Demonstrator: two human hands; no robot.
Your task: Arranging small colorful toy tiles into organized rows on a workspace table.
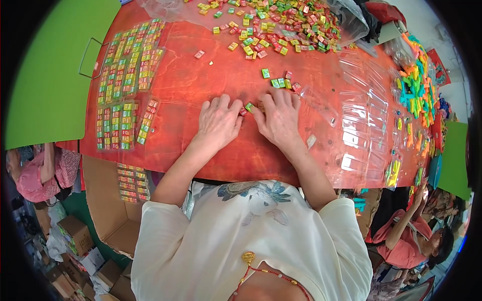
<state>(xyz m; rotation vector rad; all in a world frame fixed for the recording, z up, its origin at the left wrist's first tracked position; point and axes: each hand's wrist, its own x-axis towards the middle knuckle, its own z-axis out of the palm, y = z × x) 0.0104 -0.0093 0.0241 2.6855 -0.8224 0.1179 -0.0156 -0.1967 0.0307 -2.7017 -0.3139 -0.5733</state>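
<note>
My left hand [219, 119] rests on the red table with its fingers curled, a small red box [243, 111] at its thumb and index tips. Just right of it, my right hand [279, 116] bends over the table, its thumb against a small green box [249, 107]. The two little boxes nearly meet between my hands. What lies under the right fingers is hidden. Beyond the right hand are several loose small boxes [281, 83], green, yellow and red. A clear plastic tray [321, 108] lies to the right of that hand.
A large heap of small coloured boxes [301, 25] covers the far side. Filled clear trays [116, 125] stand in rows at the left; unfilled clear trays [354, 135] lie at the right. Colourful plastic toys [416, 85] are piled beyond. A cardboard box [110, 200] sits below the left edge.
</note>
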